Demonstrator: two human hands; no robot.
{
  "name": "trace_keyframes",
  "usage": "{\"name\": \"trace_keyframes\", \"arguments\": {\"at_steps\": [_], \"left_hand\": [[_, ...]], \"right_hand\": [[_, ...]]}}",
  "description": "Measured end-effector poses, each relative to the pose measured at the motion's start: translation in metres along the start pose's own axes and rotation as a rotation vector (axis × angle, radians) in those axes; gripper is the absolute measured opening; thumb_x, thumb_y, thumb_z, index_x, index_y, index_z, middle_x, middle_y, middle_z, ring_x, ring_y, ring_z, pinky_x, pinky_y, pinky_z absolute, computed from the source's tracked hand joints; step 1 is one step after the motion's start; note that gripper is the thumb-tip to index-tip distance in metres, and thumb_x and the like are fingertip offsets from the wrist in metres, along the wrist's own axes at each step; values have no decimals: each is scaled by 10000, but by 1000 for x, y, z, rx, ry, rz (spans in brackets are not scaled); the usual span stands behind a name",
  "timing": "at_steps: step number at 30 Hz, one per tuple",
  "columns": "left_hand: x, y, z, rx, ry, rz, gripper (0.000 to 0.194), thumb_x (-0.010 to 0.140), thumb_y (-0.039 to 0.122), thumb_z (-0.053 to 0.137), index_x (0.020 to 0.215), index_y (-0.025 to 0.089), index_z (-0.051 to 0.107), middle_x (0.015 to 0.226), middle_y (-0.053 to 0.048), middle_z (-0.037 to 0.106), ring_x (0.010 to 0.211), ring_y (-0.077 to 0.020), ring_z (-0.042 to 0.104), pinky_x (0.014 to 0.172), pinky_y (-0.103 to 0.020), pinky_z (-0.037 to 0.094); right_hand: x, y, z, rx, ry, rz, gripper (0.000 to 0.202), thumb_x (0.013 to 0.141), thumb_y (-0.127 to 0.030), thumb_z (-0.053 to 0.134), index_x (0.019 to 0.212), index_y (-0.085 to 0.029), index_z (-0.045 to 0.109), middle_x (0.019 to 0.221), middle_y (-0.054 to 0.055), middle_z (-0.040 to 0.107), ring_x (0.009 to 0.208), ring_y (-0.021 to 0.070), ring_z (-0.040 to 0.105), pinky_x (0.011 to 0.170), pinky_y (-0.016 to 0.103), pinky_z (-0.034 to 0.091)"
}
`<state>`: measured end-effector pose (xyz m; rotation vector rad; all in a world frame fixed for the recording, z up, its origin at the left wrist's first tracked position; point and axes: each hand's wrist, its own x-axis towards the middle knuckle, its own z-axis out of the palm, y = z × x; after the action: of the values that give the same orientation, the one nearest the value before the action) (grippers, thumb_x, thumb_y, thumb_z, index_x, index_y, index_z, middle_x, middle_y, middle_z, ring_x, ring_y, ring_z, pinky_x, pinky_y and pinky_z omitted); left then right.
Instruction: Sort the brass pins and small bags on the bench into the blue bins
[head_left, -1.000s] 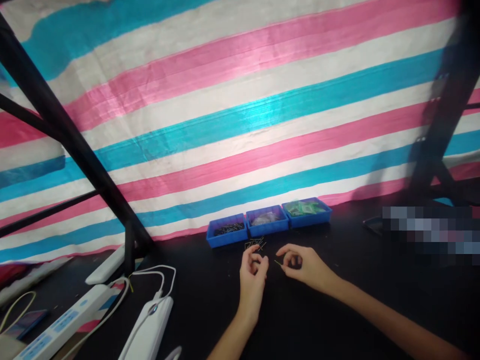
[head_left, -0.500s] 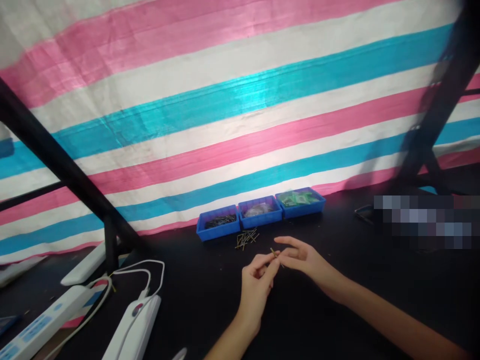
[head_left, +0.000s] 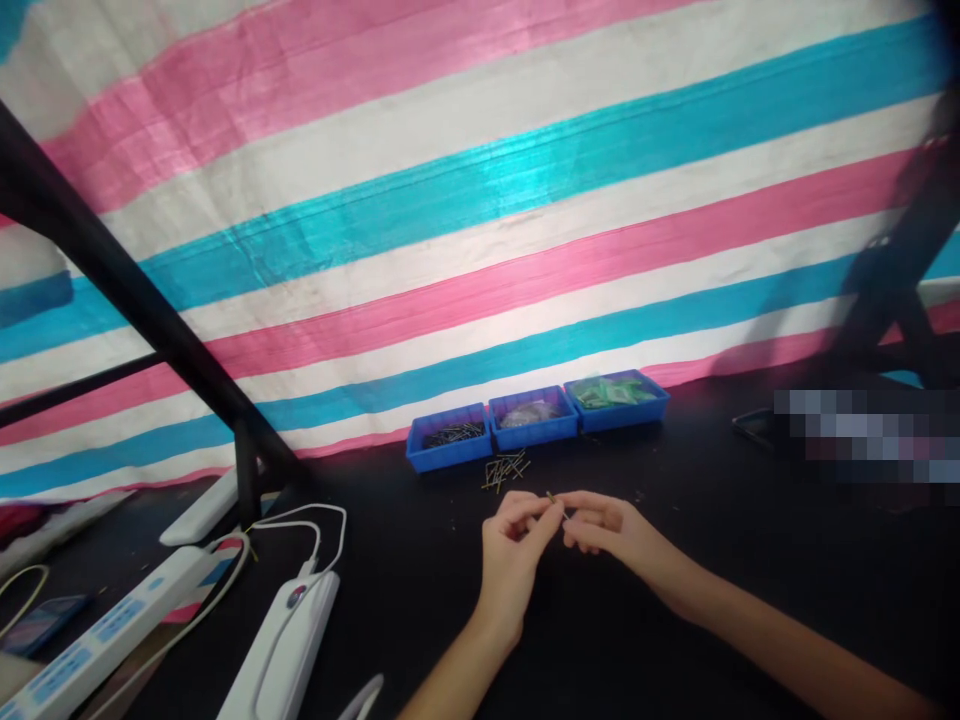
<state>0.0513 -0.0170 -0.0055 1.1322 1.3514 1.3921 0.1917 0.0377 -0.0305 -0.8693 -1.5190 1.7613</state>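
Between the fingertips of my left hand [head_left: 514,545] is a thin brass-coloured stick-like piece [head_left: 551,497], pinched by thumb and forefinger. My right hand [head_left: 615,525] meets it from the other side, with curled fingers closed about its thin pale end. Most of the piece is hidden by the fingers, and its exact kind is too small to make out. Just beyond my hands lies a loose pile of similar thin brass-coloured pieces [head_left: 505,470] on the black tabletop [head_left: 420,580].
Three blue bins stand in a row at the back: one with dark thin metal pieces [head_left: 454,434], one with clear plastic bags [head_left: 531,414], one with green packets [head_left: 613,391]. White power strips [head_left: 112,630] and cables lie left. A dark frame leg [head_left: 172,340] rises before a striped sheet [head_left: 480,200].
My right fingers have curled in from a spread pose and closed at the thin piece. My left hand keeps its pinch. The view has shifted slightly left.
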Motion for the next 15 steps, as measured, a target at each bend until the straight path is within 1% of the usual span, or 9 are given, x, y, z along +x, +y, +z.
{"name": "trace_keyframes", "arguments": {"at_steps": [3,6,11,15], "left_hand": [[1,-2,0,15,34,23,241,695,386,663,759,153,670,832,-10,485,522,-26,335,415,-201,209],[3,-4,0,30,44,35,236,698,384,659,740,152,665,838,-10,482,528,-31,343,428,-200,234],[6,-8,-1,93,15,111,203,683,353,674,701,150,675,825,-11,479,576,-51,405,509,-207,325],[7,-10,-2,119,-28,129,185,676,336,679,688,152,682,826,-14,482,601,-61,441,528,-209,345]], "right_hand": [[-3,-8,0,-66,29,-31,323,706,-440,636,871,-165,680,716,33,652,625,106,517,611,238,405],[-8,-14,2,-105,50,-60,293,719,-450,618,758,-168,689,715,31,657,629,106,514,626,235,405],[-10,-13,3,-119,-10,-29,282,700,-434,636,717,-158,689,698,31,665,634,114,538,637,238,410],[-10,-9,4,-106,-33,-31,262,697,-407,641,697,-148,685,690,31,668,638,115,551,645,242,415]]}}
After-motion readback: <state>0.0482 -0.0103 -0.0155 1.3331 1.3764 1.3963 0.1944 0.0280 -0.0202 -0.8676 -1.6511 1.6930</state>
